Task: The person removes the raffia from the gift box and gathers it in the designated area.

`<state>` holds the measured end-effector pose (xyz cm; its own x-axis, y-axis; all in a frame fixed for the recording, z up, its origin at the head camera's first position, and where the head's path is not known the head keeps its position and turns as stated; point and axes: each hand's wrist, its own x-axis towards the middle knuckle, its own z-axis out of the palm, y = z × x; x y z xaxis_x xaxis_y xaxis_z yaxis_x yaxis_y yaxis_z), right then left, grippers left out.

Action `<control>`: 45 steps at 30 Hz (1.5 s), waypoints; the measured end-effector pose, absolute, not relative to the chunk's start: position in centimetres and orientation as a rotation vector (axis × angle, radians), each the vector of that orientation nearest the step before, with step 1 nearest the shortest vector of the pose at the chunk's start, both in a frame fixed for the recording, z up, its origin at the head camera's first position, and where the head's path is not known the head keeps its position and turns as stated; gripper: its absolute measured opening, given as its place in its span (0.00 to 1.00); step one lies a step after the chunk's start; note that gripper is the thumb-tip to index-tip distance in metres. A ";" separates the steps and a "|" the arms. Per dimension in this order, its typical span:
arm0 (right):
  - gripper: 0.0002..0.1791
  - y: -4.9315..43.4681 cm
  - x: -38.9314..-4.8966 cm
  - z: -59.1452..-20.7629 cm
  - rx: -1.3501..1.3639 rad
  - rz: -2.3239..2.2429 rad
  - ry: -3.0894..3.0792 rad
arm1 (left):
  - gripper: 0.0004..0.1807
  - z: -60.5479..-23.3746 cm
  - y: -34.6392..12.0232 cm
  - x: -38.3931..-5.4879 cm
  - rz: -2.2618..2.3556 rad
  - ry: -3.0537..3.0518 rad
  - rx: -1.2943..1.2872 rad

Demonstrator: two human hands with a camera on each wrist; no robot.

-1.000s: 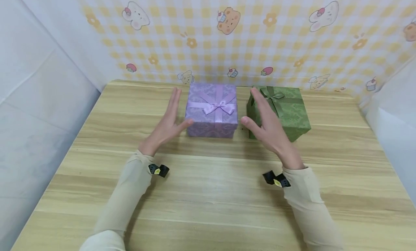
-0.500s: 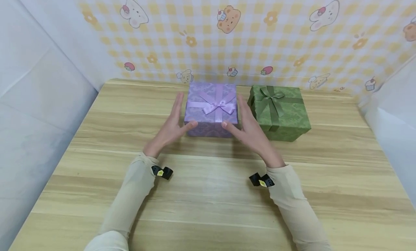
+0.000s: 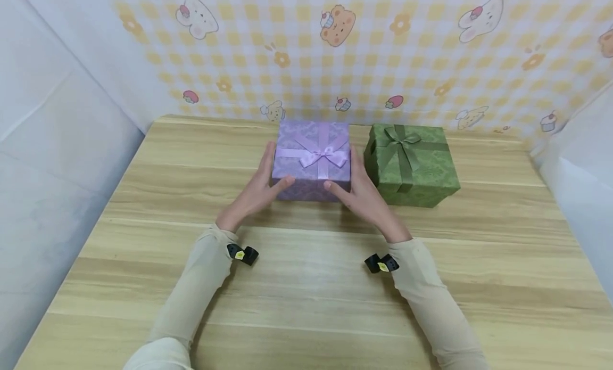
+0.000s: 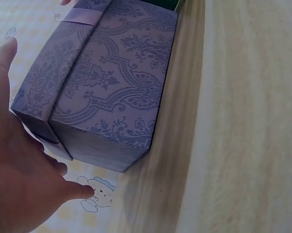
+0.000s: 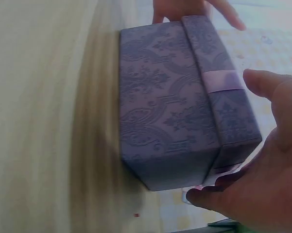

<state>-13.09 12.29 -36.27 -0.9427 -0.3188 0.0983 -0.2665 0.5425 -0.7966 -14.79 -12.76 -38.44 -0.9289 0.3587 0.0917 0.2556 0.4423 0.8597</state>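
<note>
A purple patterned gift box [image 3: 308,165] with a lilac ribbon and bow [image 3: 323,156] stands on the wooden table, lid on. My left hand [image 3: 256,186] lies along its left side, fingers extended and thumb near the front lid edge. Against the opposite side rests my right hand [image 3: 361,189], its thumb likewise near the front lid edge. In the left wrist view, the left thumb [image 4: 5,53] stands off the lid while the other fingers lie by the box's end. The right wrist view has the right hand [image 5: 267,160] at the other end, fingertips low beside the lid.
A green gift box [image 3: 414,165] with a dark green bow stands just right of my right hand. Behind both boxes hangs a yellow checked cloth [image 3: 306,56] with cartoon animals. The wooden table [image 3: 306,285] stretches in front, with white sheeting [image 3: 57,173] at its left side.
My right hand has moved left from over the green box to the purple box's right side. My left hand has shifted slightly right against the purple box, which stays in place.
</note>
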 end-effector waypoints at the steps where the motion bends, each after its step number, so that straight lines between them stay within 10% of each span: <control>1: 0.55 12.3 -13.1 -36.4 -0.502 -1.379 2.699 | 0.58 -38.5 -12.7 -14.7 1.510 2.573 0.550; 45: 0.56 12.9 -13.6 -37.4 -0.535 -1.414 2.650 | 0.55 -38.8 -12.0 -14.8 1.605 2.612 0.528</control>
